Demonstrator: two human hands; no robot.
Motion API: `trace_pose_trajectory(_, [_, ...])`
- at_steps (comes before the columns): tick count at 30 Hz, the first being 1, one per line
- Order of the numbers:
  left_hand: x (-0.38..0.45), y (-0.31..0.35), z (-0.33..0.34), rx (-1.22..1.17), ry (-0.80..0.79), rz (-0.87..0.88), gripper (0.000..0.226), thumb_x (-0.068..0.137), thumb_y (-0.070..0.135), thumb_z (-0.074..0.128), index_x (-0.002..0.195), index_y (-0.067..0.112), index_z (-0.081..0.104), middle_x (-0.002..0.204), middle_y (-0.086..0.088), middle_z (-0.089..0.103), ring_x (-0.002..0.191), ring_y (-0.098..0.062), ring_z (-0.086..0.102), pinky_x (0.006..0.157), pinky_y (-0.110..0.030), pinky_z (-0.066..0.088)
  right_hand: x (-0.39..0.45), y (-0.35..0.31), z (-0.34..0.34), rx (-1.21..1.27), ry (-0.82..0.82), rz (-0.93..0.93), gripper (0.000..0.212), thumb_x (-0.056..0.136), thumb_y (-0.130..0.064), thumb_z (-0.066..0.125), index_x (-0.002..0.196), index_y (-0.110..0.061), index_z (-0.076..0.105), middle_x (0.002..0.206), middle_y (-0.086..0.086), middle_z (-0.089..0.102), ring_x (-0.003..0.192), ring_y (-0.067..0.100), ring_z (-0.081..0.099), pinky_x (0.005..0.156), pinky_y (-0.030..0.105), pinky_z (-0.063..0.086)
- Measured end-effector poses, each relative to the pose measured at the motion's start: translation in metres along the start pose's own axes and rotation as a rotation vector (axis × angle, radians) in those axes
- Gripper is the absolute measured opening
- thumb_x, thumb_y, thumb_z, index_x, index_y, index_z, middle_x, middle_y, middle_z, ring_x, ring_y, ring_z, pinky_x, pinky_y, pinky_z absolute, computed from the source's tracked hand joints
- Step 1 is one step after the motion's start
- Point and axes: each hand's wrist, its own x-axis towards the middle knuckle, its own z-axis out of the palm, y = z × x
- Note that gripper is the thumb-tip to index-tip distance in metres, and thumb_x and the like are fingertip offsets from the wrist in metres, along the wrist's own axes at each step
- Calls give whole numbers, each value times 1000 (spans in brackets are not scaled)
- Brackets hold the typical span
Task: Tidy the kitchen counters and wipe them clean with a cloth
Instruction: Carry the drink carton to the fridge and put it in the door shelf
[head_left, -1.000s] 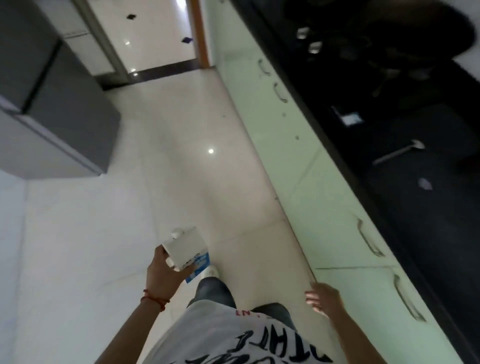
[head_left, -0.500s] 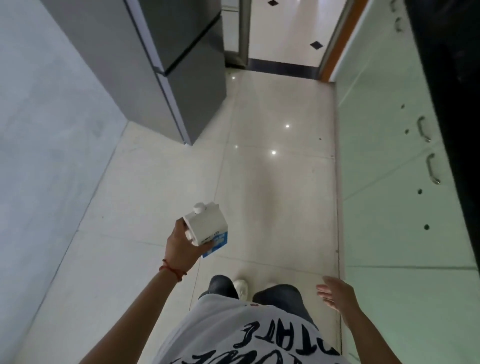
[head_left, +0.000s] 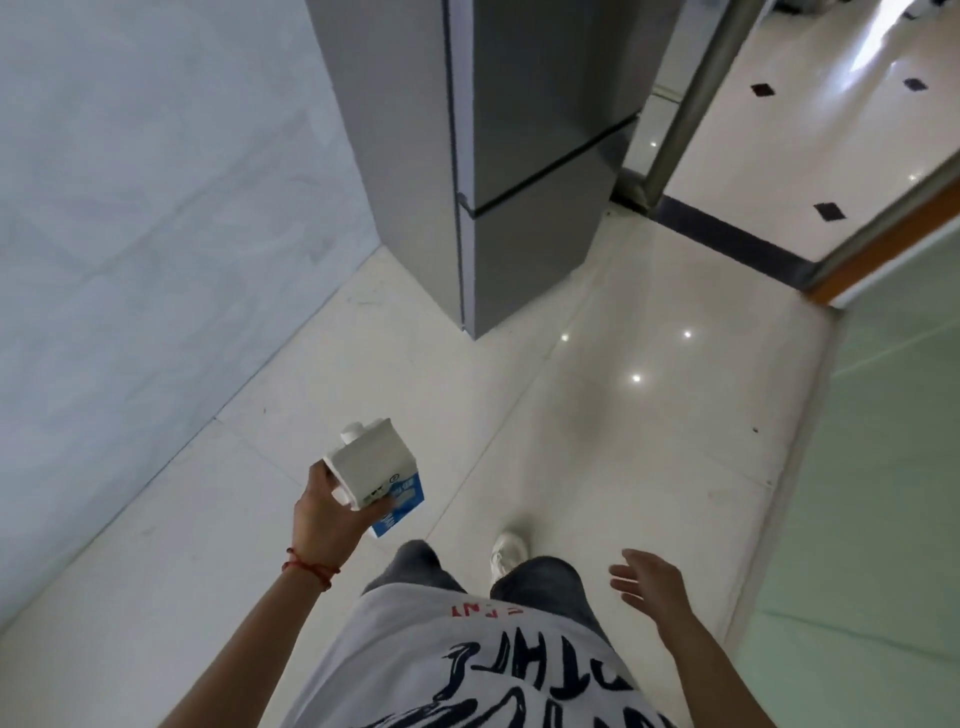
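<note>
My left hand (head_left: 323, 514) grips a white and blue milk carton (head_left: 378, 475) with a white screw cap, held upright at waist height over the tiled floor. A red thread bracelet circles that wrist. My right hand (head_left: 649, 579) hangs at my side with fingers apart and nothing in it. The grey fridge (head_left: 519, 156) stands ahead of me, up and to the right of the carton, its doors shut. No counter or cloth is in view.
A pale grey wall (head_left: 156, 234) runs along the left. Pale green cabinet fronts (head_left: 883, 467) line the right edge. A doorway with a dark threshold strip (head_left: 727, 244) and a metal frame post opens at the upper right. Glossy cream floor tiles lie between.
The view has swung left, away from the dark counter and toward the fridge, which is now closer and central. The carton stays in my left hand; my right hand stays open.
</note>
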Motion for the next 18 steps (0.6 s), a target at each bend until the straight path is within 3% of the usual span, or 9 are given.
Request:
trace_pose_trajectory(7, [58, 32, -7, -72, 144, -122, 69, 65, 9, 80, 122, 2, 42, 127, -17, 55, 119, -32, 50, 86, -43, 49, 49, -149, 59, -192, -133, -175, 15, 92, -15, 50, 101, -6, 58, 83, 11, 66, 70, 20, 61, 64, 28, 46])
trace_pose_trajectory(12, [144, 63, -7, -71, 131, -122, 70, 65, 8, 80, 123, 1, 41, 129, -19, 54, 119, -34, 50, 89, -45, 49, 81, -229, 119, -188, -169, -239, 19, 92, -17, 51, 104, -6, 61, 82, 7, 67, 73, 21, 63, 67, 28, 48])
trace_pose_trajectory(18, [259, 134, -19, -46, 41, 1, 68, 65, 8, 80, 121, 2, 42, 124, -15, 57, 96, -15, 50, 72, -24, 47, 89, -322, 192, -121, -140, -291, 24, 92, -17, 51, 110, -3, 60, 86, 9, 68, 78, 22, 64, 73, 29, 50])
